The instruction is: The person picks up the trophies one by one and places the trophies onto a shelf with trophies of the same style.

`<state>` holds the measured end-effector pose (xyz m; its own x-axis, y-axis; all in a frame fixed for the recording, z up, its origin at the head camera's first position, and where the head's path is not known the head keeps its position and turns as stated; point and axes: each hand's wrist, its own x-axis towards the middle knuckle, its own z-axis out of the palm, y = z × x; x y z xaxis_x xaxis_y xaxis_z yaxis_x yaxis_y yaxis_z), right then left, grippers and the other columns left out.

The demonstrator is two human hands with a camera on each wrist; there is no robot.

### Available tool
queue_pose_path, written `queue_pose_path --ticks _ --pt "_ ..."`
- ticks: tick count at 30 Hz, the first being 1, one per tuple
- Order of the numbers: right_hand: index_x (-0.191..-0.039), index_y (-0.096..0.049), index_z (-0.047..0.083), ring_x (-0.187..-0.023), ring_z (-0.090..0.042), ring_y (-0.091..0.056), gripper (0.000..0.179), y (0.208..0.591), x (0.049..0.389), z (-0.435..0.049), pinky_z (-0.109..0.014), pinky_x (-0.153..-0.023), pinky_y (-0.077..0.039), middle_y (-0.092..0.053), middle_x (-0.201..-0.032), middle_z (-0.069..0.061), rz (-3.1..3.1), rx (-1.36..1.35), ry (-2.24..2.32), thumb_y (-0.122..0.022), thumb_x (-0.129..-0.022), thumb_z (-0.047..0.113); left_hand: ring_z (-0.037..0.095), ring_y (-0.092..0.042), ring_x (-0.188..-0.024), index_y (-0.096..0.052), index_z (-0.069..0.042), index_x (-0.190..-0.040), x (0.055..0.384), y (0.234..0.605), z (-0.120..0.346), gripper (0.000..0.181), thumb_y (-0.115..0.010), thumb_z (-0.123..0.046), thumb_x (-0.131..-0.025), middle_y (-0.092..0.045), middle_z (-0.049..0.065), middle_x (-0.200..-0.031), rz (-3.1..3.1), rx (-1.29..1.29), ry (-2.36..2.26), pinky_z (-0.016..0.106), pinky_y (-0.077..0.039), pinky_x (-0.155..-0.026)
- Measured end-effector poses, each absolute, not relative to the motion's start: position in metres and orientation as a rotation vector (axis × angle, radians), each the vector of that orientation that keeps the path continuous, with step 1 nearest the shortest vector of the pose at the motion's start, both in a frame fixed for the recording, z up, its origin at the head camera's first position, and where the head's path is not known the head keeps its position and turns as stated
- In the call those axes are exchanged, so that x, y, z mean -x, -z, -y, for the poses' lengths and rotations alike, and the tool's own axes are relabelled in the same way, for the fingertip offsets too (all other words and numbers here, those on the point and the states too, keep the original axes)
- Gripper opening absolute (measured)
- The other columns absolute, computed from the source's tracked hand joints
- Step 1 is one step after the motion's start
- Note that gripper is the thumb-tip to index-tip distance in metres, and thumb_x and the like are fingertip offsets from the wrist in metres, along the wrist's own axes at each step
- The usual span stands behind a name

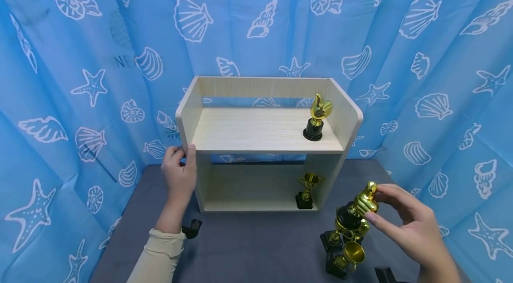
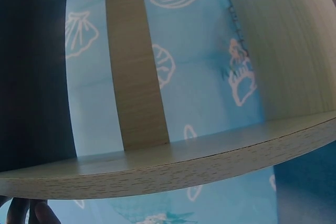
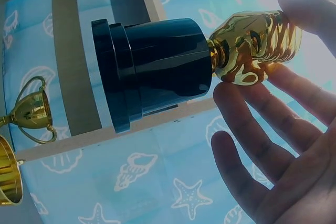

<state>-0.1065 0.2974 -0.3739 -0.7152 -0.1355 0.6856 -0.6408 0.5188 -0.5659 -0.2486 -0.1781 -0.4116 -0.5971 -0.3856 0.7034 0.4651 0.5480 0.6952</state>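
While the left hand (image 1: 180, 174) pinches the left side of a pale shelf (image 1: 248, 129) between thumb and curled fingers, the right hand (image 1: 413, 220) holds a trophy (image 1: 365, 203) by its gold top, partly closed, with its lower fingers spread. This trophy is tilted, black base downward, off to the right of the shelf; in the head view it partly covers a cluster of gold cups (image 1: 353, 252) on the gray bench (image 1: 256, 247). Another trophy (image 1: 315, 123) stands upright near the upper board's right end, and a small cup (image 1: 306, 189) stands on the lower board. Behind hangs a blue curtain (image 1: 236, 16) with white shells.
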Motion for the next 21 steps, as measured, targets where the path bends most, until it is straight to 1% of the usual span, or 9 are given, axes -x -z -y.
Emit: queue_pose_path --ticks 4,11,16,21 --pt "-0.129 -0.064 -0.013 -0.11 0.0 -0.069 0.068 0.3737 0.1078 -0.2975 -0.012 -0.098 -0.052 -0.069 -0.128 0.009 2.181 -0.646 -1.15 -0.076 -0.065 -0.033 0.026 -0.059 -0.08 -0.077 0.009 -0.093 0.2489 0.4117 0.1775 0.037 -0.066 -0.025 -0.106 -0.061 0.023 -0.1 1.873 0.066 1.188 0.012 -0.04 -0.066" --pt "-0.129 -0.063 -0.014 -0.11 0.0 -0.068 0.069 0.3716 0.1076 -0.2958 -0.013 -0.098 -0.052 -0.069 -0.129 0.009 2.174 -0.667 -1.158 -0.076 -0.064 -0.034 0.026 -0.06 -0.08 -0.076 0.009 -0.09 0.2486 0.4117 0.1769 0.038 -0.066 -0.024 -0.105 -0.061 0.023 -0.1 1.872 0.058 1.189 0.01 -0.04 -0.066" --pt "-0.129 -0.064 -0.014 -0.111 0.001 -0.068 0.069 0.3696 0.1086 -0.2941 -0.013 -0.098 -0.052 -0.068 -0.129 0.011 2.18 -0.663 -1.15 -0.076 -0.064 -0.034 0.027 -0.061 -0.081 -0.076 0.009 -0.09 0.2488 0.4107 0.1765 0.038 -0.066 -0.025 -0.105 -0.061 0.023 -0.1 1.868 0.058 1.188 0.009 -0.04 -0.066" --pt "-0.129 -0.064 -0.013 -0.111 0.0 -0.067 0.069 0.3666 0.11 -0.292 -0.012 -0.099 -0.051 -0.068 -0.13 0.01 2.182 -0.671 -1.142 -0.077 -0.064 -0.033 0.029 -0.062 -0.083 -0.077 0.009 -0.091 0.2493 0.4117 0.177 0.037 -0.066 -0.023 -0.105 -0.061 0.024 -0.1 1.856 0.068 1.186 0.01 -0.04 -0.066"
